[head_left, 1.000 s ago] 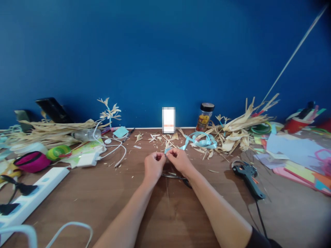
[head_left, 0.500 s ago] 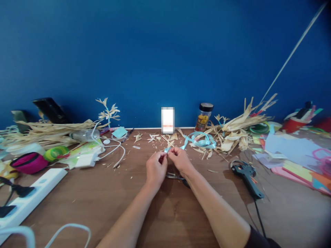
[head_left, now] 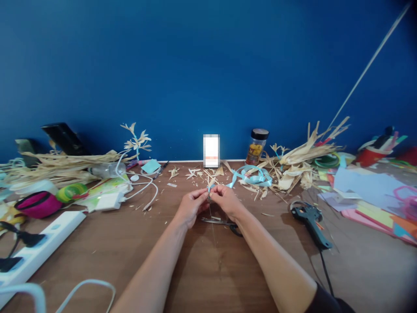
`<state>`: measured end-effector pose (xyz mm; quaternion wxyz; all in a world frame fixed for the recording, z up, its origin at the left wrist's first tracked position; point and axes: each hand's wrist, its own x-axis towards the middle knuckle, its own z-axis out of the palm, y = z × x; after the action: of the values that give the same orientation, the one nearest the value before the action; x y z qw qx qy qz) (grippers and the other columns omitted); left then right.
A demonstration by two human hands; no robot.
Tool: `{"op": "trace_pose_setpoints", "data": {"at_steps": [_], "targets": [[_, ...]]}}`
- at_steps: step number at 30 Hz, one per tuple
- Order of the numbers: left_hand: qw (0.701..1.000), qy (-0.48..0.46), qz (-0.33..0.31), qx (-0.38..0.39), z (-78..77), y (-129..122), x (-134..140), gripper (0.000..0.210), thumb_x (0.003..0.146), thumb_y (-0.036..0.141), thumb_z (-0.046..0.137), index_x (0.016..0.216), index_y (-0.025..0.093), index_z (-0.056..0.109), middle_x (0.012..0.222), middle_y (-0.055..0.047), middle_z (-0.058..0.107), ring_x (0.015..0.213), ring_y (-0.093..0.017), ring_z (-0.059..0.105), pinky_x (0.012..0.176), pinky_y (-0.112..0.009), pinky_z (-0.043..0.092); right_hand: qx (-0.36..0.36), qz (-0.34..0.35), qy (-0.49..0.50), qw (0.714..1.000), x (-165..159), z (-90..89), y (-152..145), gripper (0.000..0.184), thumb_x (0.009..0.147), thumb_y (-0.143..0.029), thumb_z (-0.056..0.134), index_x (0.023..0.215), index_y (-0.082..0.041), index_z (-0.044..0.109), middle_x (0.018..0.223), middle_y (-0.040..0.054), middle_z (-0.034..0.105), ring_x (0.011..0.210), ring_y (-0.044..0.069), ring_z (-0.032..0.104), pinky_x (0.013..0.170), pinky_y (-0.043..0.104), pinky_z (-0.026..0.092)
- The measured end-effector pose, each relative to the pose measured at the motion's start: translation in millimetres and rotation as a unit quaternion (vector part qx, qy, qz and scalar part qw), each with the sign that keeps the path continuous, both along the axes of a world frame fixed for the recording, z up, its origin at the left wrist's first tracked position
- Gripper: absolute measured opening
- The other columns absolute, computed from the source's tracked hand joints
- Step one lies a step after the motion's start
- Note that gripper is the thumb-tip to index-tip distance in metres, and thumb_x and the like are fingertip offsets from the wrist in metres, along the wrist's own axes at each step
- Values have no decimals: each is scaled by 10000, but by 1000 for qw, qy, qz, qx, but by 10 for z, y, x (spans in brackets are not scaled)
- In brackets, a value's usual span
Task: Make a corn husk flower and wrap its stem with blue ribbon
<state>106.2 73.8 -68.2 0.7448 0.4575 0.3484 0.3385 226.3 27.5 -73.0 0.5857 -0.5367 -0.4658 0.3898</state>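
Note:
My left hand (head_left: 193, 204) and my right hand (head_left: 226, 201) meet over the middle of the table, fingertips pinched together. Between them is a small husk flower (head_left: 211, 180) with pale, pointed petals, and light blue ribbon (head_left: 210, 188) at its base. A thin stem (head_left: 211, 213) runs down from the fingers. Both hands are closed on this piece; the exact grip of the fingertips is hidden. Below them lie scissors (head_left: 216, 221), partly behind my right wrist. A longer coil of blue ribbon (head_left: 250, 176) rests beyond my right hand.
A glue gun (head_left: 308, 219) with a cable lies on the right, near coloured papers (head_left: 365, 191). Dried corn husks (head_left: 295, 167) are piled beside a black-lidded jar (head_left: 257, 148). On the left are a power strip (head_left: 42, 248), a white cable (head_left: 153, 195) and a finished husk sprig (head_left: 137, 141).
My left hand has shifted slightly left and its fingers have moved on the piece. More of the stem and the scissors shows between my hands.

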Motion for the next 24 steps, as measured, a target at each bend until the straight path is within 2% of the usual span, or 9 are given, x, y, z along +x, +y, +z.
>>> {"op": "trace_pose_setpoints", "data": {"at_steps": [6, 10, 15, 20, 24], "targets": [[1000, -13, 0, 12, -53, 44, -6, 321, 552, 248, 724, 846, 129, 672, 801, -59, 666, 667, -112, 575, 661, -229, 462, -35, -13, -22, 999, -6, -31, 11, 151, 659, -288, 538, 618, -151, 490, 521, -53, 428, 475, 67, 332, 467, 192, 279], [994, 48, 18, 94, -37, 58, -9, 301, 571, 285, 695, 823, 123, 677, 721, -42, 666, 600, -113, 555, 623, -245, 454, -38, -21, -39, 998, -6, -63, 18, 164, 667, -300, 537, 627, -143, 511, 527, -45, 442, 479, 67, 337, 463, 190, 279], [966, 127, 35, 223, -34, 80, -23, 279, 639, 302, 616, 832, 108, 671, 607, -24, 642, 533, -117, 532, 534, -223, 416, -33, -28, -57, 997, 8, -84, 19, 194, 686, -327, 522, 640, -139, 534, 536, -40, 453, 480, 67, 342, 464, 189, 283], [937, 154, 51, 308, -50, 91, -30, 270, 660, 301, 586, 828, 105, 665, 757, -74, 680, 665, -175, 590, 612, -259, 439, -53, -33, -52, 997, -4, -55, 14, 191, 669, -321, 538, 659, -131, 549, 541, -34, 469, 476, 65, 351, 461, 188, 289], [934, 167, 44, 311, -35, 83, -27, 272, 659, 298, 584, 827, 98, 660, 788, -88, 683, 700, -192, 602, 635, -275, 450, -70, -33, -54, 996, -9, -27, 7, 171, 640, -297, 554, 661, -128, 547, 541, -31, 478, 473, 66, 365, 457, 187, 294]]}}
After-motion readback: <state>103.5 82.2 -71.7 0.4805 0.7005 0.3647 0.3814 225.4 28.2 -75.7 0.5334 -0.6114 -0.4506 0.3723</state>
